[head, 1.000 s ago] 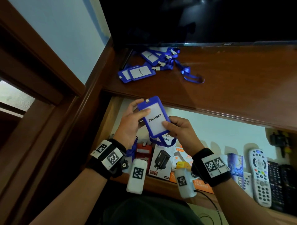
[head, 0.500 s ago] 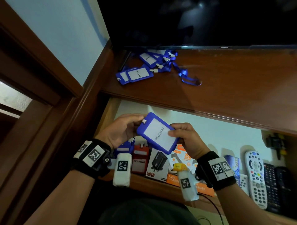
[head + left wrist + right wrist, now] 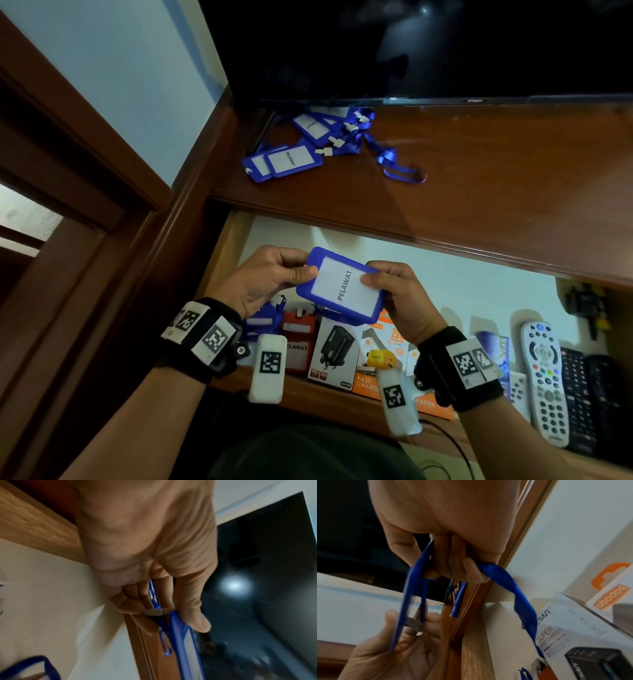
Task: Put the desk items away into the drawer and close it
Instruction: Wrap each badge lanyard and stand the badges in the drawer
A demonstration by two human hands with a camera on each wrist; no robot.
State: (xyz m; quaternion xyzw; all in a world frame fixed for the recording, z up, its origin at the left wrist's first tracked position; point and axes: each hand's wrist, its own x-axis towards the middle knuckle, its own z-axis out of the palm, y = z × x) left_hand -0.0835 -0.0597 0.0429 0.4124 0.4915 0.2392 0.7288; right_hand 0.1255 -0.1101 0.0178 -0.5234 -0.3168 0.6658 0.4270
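while both hands hold it above the open drawer (image 3: 236, 236), the blue badge holder (image 3: 339, 286) marked "pelawat" sits tilted in the head view, the left hand (image 3: 270, 277) pinching its left edge and the right hand (image 3: 394, 291) pinching its right edge; more badge holders (image 3: 294, 159) with tangled lanyards lie on the desk top (image 3: 479, 178) under the dark screen (image 3: 411, 48), and charger boxes (image 3: 337, 353) and remote controls (image 3: 544, 380) fill the drawer below. likely risk: the trailing strap may snag on the boxes or hang over the drawer front and jam the closing; a light pinch may also let the holder slip. left wrist view: the thumb (image 3: 197, 616) and curled fingers (image 3: 133, 601) close narrowly on the holder's edge near its clip, seen edge-on. right wrist view: the right hand's fingers (image 3: 467, 569) are curled tight, holding the holder's edge and the blue lanyard strap (image 3: 518, 599), which loops down toward a charger box (image 3: 573, 635); the left hand (image 3: 393, 649) shows below, gripping the far edge.
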